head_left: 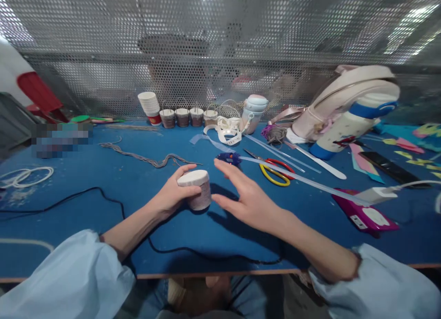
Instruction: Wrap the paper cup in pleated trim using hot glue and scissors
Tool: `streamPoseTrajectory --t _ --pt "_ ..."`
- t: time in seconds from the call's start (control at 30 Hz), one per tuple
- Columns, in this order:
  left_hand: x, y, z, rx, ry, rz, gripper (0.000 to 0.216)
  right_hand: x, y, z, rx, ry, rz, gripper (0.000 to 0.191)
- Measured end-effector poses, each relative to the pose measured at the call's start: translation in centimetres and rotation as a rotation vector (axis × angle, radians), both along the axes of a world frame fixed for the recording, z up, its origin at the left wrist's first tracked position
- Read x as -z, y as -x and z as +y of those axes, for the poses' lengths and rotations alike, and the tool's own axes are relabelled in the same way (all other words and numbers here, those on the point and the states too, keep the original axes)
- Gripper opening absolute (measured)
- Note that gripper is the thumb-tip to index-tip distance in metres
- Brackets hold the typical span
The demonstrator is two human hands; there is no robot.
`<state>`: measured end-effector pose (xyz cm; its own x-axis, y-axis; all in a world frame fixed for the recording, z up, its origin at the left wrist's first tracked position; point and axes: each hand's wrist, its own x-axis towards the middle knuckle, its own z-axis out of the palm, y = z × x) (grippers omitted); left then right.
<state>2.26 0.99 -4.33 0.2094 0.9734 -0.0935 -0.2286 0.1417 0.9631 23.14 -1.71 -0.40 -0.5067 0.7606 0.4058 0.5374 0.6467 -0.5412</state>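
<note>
My left hand is closed around a small paper cup, its thumb across the near side. The cup has a white top and a greyish side; whether it stands upright or upside down I cannot tell. To the right of it, my right hand is open, thumb and fingers apart, with nothing in it. Just beyond the right fingertips lies a dark blue glue gun, a long translucent glue stick running from it. Scissors with red and yellow handles rest to its right.
Small brown-sided cups line the back beside stacked paper cups. Grey cord lies left of centre, and a black cable crosses the front. At right are a bag, a bottle and a magenta box.
</note>
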Motion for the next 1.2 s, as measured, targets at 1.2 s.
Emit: streamPoseTrajectory --t 1.2 --pt "-0.3 0.5 0.3 -0.112 0.193 -0.292 0.048 2.7 -7.4 -1.0 0.171 -0.367 -0.268 0.025"
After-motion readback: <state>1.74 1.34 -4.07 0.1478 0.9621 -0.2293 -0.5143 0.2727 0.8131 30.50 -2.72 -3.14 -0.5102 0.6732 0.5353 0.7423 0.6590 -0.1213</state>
